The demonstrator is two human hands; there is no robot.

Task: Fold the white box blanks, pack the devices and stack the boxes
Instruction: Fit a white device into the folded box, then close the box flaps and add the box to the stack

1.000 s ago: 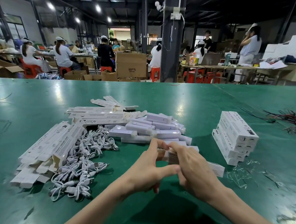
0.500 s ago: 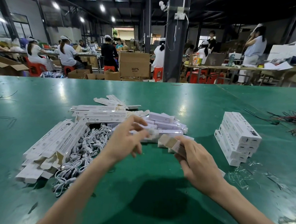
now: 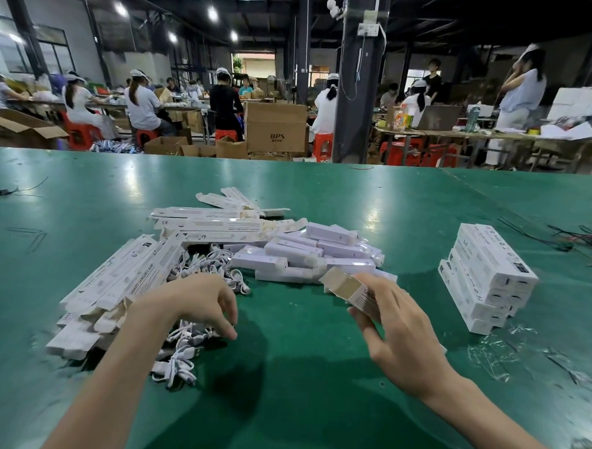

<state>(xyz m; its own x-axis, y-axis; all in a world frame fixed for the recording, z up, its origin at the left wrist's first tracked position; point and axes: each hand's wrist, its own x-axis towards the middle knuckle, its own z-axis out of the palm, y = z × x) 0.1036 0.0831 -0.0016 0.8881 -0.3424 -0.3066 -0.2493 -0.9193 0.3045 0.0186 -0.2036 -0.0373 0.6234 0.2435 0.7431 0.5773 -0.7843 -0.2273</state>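
A: In the head view, how far along is the person?

B: Partway, by the look. A stack [image 3: 490, 279] of closed boxes stands at three o'clock on the table [image 3: 312, 414]. Many flat blanks [image 3: 123, 277] lie at ten o'clock and loose devices [image 3: 306, 255] at twelve, with cables [image 3: 213, 268] between them.

A: And the hands?

B: The right hand [image 3: 402, 333] grips one folded box [image 3: 348, 289]. Its open end points to eleven o'clock, and it seems empty. The left hand [image 3: 194, 301] hovers at eight o'clock over the cables, fingers curled down. Whether it pinches a cable cannot be told.

A: So that box awaits filling, closing and stacking?

B: Likely, and most blanks are left to fold.

A: What differs from half a second ago?

B: The left hand was up by the devices at twelve. Now it is lower, at the cables. The right hand holds the box as before.
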